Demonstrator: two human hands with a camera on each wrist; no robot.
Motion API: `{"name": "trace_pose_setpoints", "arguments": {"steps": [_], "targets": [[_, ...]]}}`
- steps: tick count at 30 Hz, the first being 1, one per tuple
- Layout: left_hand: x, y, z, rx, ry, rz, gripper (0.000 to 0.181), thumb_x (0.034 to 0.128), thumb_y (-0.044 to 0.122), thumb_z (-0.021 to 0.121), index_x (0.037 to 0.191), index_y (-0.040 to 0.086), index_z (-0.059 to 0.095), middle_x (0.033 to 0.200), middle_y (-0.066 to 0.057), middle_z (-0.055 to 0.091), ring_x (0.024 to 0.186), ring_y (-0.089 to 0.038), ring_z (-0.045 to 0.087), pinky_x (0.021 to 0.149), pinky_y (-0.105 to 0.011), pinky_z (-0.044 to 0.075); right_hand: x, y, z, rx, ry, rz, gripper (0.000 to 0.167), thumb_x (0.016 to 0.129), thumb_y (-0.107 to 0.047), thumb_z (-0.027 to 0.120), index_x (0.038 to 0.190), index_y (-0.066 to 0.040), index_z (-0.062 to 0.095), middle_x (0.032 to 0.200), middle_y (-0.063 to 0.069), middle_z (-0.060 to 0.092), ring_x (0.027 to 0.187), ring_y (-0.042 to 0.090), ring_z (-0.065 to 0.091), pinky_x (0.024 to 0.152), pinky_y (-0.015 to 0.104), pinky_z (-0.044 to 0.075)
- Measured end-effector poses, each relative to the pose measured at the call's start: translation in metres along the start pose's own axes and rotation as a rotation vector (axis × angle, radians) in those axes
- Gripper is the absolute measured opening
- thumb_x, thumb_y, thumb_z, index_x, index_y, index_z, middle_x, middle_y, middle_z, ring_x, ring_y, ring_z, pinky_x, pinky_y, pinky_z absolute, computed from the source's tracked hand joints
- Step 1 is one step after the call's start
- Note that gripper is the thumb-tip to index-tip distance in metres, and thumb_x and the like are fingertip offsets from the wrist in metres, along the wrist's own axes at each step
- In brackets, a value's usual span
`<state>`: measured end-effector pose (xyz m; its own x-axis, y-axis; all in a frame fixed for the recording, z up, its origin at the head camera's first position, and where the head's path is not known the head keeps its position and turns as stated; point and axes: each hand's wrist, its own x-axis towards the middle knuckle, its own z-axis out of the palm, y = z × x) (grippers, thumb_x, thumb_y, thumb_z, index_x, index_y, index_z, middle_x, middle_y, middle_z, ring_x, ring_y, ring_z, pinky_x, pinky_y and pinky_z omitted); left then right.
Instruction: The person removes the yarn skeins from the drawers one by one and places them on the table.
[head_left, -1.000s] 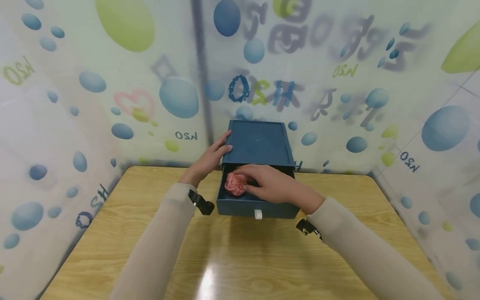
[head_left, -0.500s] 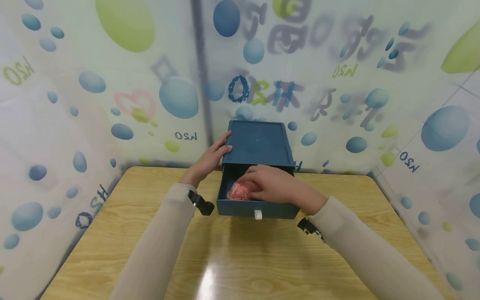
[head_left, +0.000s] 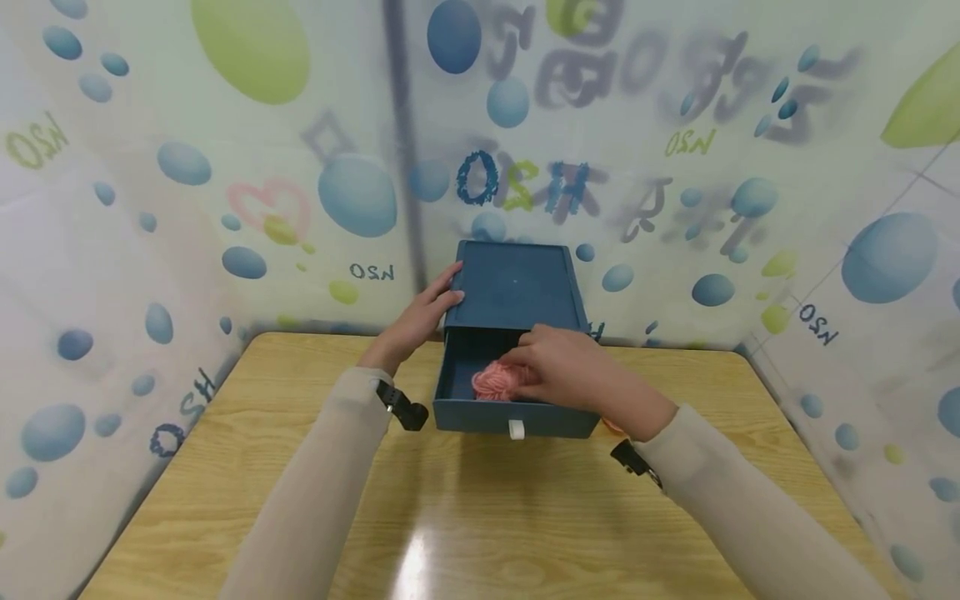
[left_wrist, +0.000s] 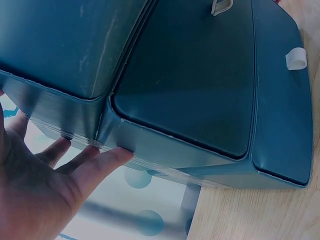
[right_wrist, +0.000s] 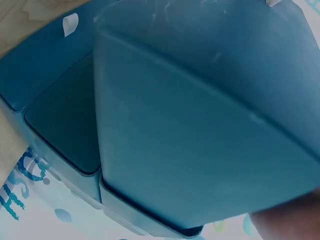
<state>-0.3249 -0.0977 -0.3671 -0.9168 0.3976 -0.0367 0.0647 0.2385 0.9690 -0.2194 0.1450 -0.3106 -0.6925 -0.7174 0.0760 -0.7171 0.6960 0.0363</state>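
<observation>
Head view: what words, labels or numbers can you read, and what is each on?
"H2O", mirror-reversed, large, on the wall covering.
"H2O", smaller and reversed, repeated elsewhere on that covering.
Grey lettering across it: too blurred to read.
Blue drawer unit, pink yarn, wrist straps: no readable text.

Long cream sleeves (head_left: 315,483) with a black strap (head_left: 405,409) at each wrist.
</observation>
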Motion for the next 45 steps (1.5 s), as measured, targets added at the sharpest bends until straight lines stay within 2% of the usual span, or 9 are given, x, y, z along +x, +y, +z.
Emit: {"name": "trace_pose_setpoints", "arguments": {"steps": [2,4,8,12,15,22,29,39,45], "targets": [[0.000,0.000,0.000,-0.002,-0.005,0.001,0.059,0.1060,0.047,0.041,0.159,0.051,0.015,0.173,0.002,0.000,0.157,-0.036,0.018,0.107,-0.070,0.040,-0.002,0.001,0.000,-0.002,0.014,-0.010,0.034,0.088,-0.037,0.079,0.116,-0.018,0.077,0.101,-0.002,0.071,0.088,0.013,0.061,0.071,0.028,0.053],[0.000,0.001,0.000,-0.004,-0.009,0.000,0.059,0.1061,0.048,0.041,0.158,0.052,0.014,0.173,0.003,-0.001,0.157,-0.035,0.017,0.107,-0.071,0.039,-0.003,0.002,0.001,0.047,0.023,-0.029,0.035,0.088,-0.033,0.079,0.118,-0.016,0.076,0.111,0.001,0.072,0.098,0.017,0.066,0.080,0.032,0.058],[0.000,0.002,0.000,-0.007,-0.009,-0.006,0.059,0.1059,0.048,0.041,0.158,0.052,0.015,0.173,0.003,0.000,0.157,-0.036,0.018,0.107,-0.070,0.040,-0.001,0.009,0.004,0.250,0.004,-0.040,0.040,0.091,-0.026,0.077,0.128,-0.013,0.070,0.126,0.003,0.070,0.108,0.017,0.068,0.089,0.034,0.057],[0.000,0.002,0.000,-0.013,-0.011,-0.011,0.059,0.1057,0.048,0.042,0.159,0.051,0.015,0.173,0.002,0.000,0.157,-0.036,0.020,0.107,-0.069,0.040,0.000,0.018,0.008,0.458,-0.036,-0.007,0.047,0.093,-0.025,0.075,0.137,-0.011,0.064,0.125,0.002,0.070,0.094,0.011,0.065,0.080,0.029,0.054],[0.001,0.001,0.000,-0.009,-0.010,-0.012,0.060,0.1055,0.048,0.042,0.159,0.051,0.015,0.173,0.002,0.000,0.156,-0.037,0.021,0.107,-0.069,0.041,0.001,0.022,0.010,0.530,-0.060,0.014,0.047,0.094,-0.025,0.073,0.138,-0.010,0.063,0.118,0.002,0.072,0.082,0.007,0.061,0.074,0.026,0.052],[0.001,0.000,-0.002,0.001,-0.005,-0.007,0.060,0.1059,0.047,0.041,0.160,0.050,0.013,0.173,0.001,-0.001,0.157,-0.036,0.019,0.108,-0.069,0.040,0.006,0.022,0.011,0.547,-0.094,0.022,0.037,0.099,-0.023,0.066,0.135,-0.012,0.065,0.108,0.001,0.073,0.076,0.006,0.060,0.072,0.027,0.051],[0.000,0.001,0.000,-0.012,-0.011,-0.012,0.060,0.1060,0.047,0.041,0.159,0.050,0.014,0.173,0.002,-0.001,0.158,-0.034,0.017,0.108,-0.069,0.039,0.008,0.019,0.011,0.542,-0.128,0.043,0.037,0.098,-0.024,0.068,0.133,-0.012,0.066,0.095,-0.003,0.071,0.070,0.007,0.056,0.066,0.026,0.048],[0.001,0.001,0.001,-0.014,-0.008,-0.016,0.059,0.1062,0.047,0.041,0.159,0.051,0.014,0.173,0.003,-0.001,0.157,-0.034,0.018,0.109,-0.070,0.039,0.008,0.016,0.010,0.590,-0.001,0.053,0.033,0.095,-0.021,0.071,0.127,-0.015,0.071,0.095,-0.002,0.074,0.071,0.008,0.058,0.067,0.027,0.050],[0.000,0.002,0.001,-0.007,-0.003,-0.016,0.060,0.1058,0.048,0.041,0.159,0.051,0.014,0.173,0.002,0.000,0.156,-0.036,0.020,0.108,-0.069,0.040,0.004,0.012,0.003,0.566,0.053,0.068,0.035,0.093,-0.023,0.074,0.127,-0.015,0.072,0.098,-0.001,0.075,0.072,0.008,0.058,0.067,0.027,0.050]]}}
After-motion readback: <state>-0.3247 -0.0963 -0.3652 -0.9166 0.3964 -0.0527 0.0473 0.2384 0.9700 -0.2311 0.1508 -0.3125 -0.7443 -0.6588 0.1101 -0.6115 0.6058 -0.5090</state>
